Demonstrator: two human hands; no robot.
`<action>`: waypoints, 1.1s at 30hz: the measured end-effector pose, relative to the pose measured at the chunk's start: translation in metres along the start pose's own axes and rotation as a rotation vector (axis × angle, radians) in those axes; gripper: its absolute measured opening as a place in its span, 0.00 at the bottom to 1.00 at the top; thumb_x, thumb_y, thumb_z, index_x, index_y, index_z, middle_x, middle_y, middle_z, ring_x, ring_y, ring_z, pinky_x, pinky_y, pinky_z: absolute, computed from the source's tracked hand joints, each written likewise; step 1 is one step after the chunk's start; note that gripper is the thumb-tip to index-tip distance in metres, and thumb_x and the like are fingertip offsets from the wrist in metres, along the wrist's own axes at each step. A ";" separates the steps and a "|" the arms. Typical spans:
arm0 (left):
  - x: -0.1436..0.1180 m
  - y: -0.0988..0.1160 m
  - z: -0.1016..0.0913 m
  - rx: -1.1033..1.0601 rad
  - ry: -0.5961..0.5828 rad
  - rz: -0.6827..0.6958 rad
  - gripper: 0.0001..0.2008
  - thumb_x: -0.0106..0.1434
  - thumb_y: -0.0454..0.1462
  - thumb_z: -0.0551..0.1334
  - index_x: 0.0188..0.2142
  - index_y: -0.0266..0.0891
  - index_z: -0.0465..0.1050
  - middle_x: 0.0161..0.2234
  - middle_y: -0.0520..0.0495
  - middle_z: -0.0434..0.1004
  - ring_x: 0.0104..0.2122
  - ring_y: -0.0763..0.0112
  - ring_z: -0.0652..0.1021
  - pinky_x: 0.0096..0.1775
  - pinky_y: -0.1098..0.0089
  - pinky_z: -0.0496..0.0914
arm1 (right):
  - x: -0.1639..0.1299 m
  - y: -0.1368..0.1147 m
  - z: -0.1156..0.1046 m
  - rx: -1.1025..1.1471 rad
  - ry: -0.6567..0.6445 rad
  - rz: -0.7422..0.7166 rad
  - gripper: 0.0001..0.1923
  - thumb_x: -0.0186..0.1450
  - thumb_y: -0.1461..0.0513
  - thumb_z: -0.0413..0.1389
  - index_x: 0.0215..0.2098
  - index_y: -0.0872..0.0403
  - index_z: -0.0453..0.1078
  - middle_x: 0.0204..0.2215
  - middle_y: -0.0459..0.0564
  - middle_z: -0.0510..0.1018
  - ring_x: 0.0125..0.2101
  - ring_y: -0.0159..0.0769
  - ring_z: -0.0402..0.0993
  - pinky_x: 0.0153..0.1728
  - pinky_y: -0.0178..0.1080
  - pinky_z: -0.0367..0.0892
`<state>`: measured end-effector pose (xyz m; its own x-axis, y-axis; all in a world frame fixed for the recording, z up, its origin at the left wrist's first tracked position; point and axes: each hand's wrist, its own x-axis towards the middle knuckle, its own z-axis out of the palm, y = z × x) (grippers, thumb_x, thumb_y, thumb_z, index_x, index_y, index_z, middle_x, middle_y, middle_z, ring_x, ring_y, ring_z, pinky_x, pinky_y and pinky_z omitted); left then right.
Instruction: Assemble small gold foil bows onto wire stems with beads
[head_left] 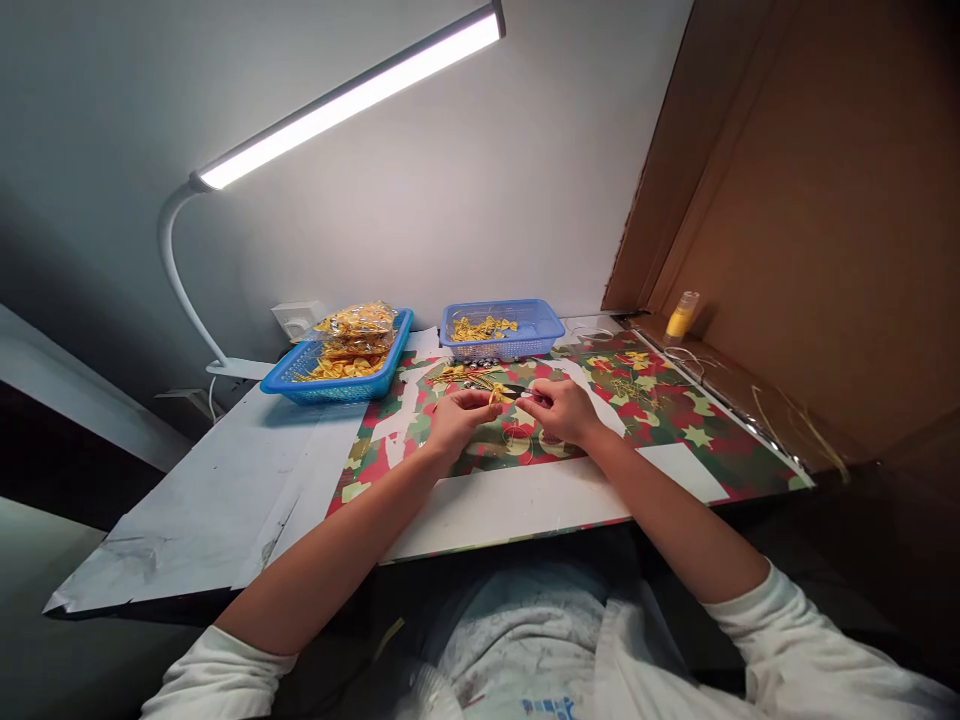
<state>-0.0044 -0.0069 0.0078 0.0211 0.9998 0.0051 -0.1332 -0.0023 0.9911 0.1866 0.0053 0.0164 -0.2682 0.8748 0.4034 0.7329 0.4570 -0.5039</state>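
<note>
My left hand [456,420] is closed, pinching a small yellow ribbon bow [501,394] between thumb and fingertips. My right hand [564,410] is closed around a small tool with a dark pointed tip [514,391]; its exact kind is hard to make out. The tip reaches the bow, and the hands are a short gap apart just above the table. Behind them lie several yellow ribbon pieces [454,375] and a cluster of shiny silvery beads [480,364]. Thin yellow cord [517,440] loops on the camouflage-patterned cover under my hands.
A blue basket [330,392] at the left holds yellow bows and filled clear bags [360,322]. Another blue basket [499,347] stands against the wall with more bows. Yellow pieces [634,375] lie at the right, near a small yellow-filled bottle [682,315]. A lamp [352,100] arches overhead.
</note>
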 end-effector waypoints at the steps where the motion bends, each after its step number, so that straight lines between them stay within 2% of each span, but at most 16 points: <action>1: 0.001 -0.001 -0.001 -0.007 0.000 0.006 0.17 0.34 0.40 0.76 0.24 0.35 0.77 0.23 0.49 0.76 0.24 0.74 0.74 0.33 0.69 0.70 | 0.000 0.001 -0.001 0.025 0.015 0.010 0.22 0.59 0.48 0.52 0.18 0.53 0.53 0.15 0.43 0.61 0.20 0.29 0.55 0.24 0.34 0.48; 4: 0.002 -0.002 -0.002 -0.039 -0.008 0.014 0.17 0.36 0.41 0.75 0.24 0.35 0.75 0.22 0.51 0.75 0.23 0.75 0.73 0.32 0.70 0.71 | 0.002 0.005 -0.004 0.067 0.020 0.002 0.23 0.59 0.48 0.52 0.17 0.53 0.51 0.14 0.42 0.58 0.19 0.28 0.53 0.24 0.34 0.48; 10: 0.003 -0.001 -0.001 -0.067 -0.028 -0.006 0.18 0.39 0.42 0.73 0.26 0.36 0.71 0.25 0.53 0.73 0.24 0.76 0.74 0.32 0.71 0.72 | 0.001 0.005 -0.008 0.094 -0.077 -0.091 0.22 0.59 0.49 0.53 0.18 0.53 0.53 0.15 0.41 0.59 0.19 0.27 0.52 0.24 0.34 0.49; 12: 0.003 0.000 -0.001 -0.080 -0.042 -0.013 0.18 0.39 0.41 0.72 0.27 0.36 0.70 0.26 0.53 0.73 0.24 0.77 0.74 0.32 0.71 0.72 | 0.001 0.005 -0.008 0.127 -0.041 -0.096 0.23 0.59 0.49 0.54 0.17 0.53 0.52 0.15 0.40 0.58 0.19 0.27 0.52 0.24 0.34 0.50; 15: 0.002 0.000 -0.001 -0.083 -0.093 -0.027 0.18 0.41 0.41 0.71 0.30 0.36 0.71 0.28 0.53 0.73 0.23 0.79 0.73 0.31 0.71 0.72 | 0.002 0.007 -0.006 0.226 0.101 -0.043 0.24 0.57 0.48 0.56 0.17 0.53 0.51 0.15 0.40 0.56 0.19 0.27 0.51 0.23 0.34 0.51; 18: -0.001 0.000 -0.001 -0.020 -0.200 -0.019 0.19 0.44 0.43 0.71 0.33 0.37 0.72 0.30 0.52 0.74 0.23 0.79 0.73 0.29 0.73 0.71 | 0.003 0.007 -0.002 0.424 0.151 -0.008 0.20 0.54 0.49 0.60 0.21 0.53 0.59 0.19 0.41 0.63 0.22 0.29 0.58 0.24 0.34 0.57; 21: -0.004 0.000 0.002 0.048 -0.254 0.064 0.20 0.47 0.46 0.70 0.34 0.37 0.72 0.30 0.52 0.74 0.24 0.78 0.73 0.28 0.74 0.71 | 0.003 0.003 0.003 0.635 0.029 -0.054 0.16 0.54 0.51 0.61 0.29 0.53 0.66 0.27 0.45 0.71 0.27 0.32 0.66 0.28 0.36 0.65; 24: -0.006 0.000 0.004 0.081 -0.261 0.183 0.19 0.50 0.49 0.69 0.33 0.37 0.70 0.29 0.51 0.74 0.26 0.76 0.74 0.29 0.73 0.73 | 0.001 -0.002 0.006 0.671 -0.031 -0.028 0.13 0.55 0.53 0.60 0.26 0.53 0.67 0.23 0.44 0.69 0.25 0.31 0.66 0.27 0.36 0.64; 26: -0.007 -0.001 0.004 0.099 -0.283 0.244 0.18 0.52 0.49 0.67 0.33 0.37 0.69 0.29 0.51 0.73 0.28 0.74 0.74 0.30 0.72 0.74 | 0.001 -0.004 0.005 0.704 -0.018 0.003 0.14 0.54 0.54 0.61 0.23 0.53 0.64 0.21 0.43 0.69 0.23 0.30 0.64 0.27 0.37 0.63; 29: -0.007 -0.004 0.003 0.126 -0.307 0.322 0.16 0.55 0.48 0.66 0.34 0.38 0.69 0.29 0.50 0.71 0.29 0.74 0.73 0.31 0.71 0.74 | 0.000 -0.006 0.003 0.864 -0.045 0.020 0.21 0.51 0.54 0.64 0.20 0.52 0.55 0.26 0.44 0.74 0.24 0.30 0.66 0.29 0.37 0.66; 33: -0.010 -0.004 0.001 0.224 -0.273 0.422 0.13 0.57 0.45 0.65 0.34 0.38 0.69 0.30 0.49 0.71 0.30 0.74 0.73 0.33 0.71 0.74 | 0.001 -0.007 -0.002 1.003 -0.062 0.023 0.28 0.47 0.54 0.67 0.21 0.51 0.48 0.26 0.45 0.76 0.27 0.31 0.69 0.32 0.39 0.68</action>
<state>-0.0030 -0.0167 0.0040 0.2717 0.8690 0.4135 0.0274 -0.4364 0.8993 0.1821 0.0025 0.0217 -0.3136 0.8791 0.3590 -0.1194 0.3386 -0.9333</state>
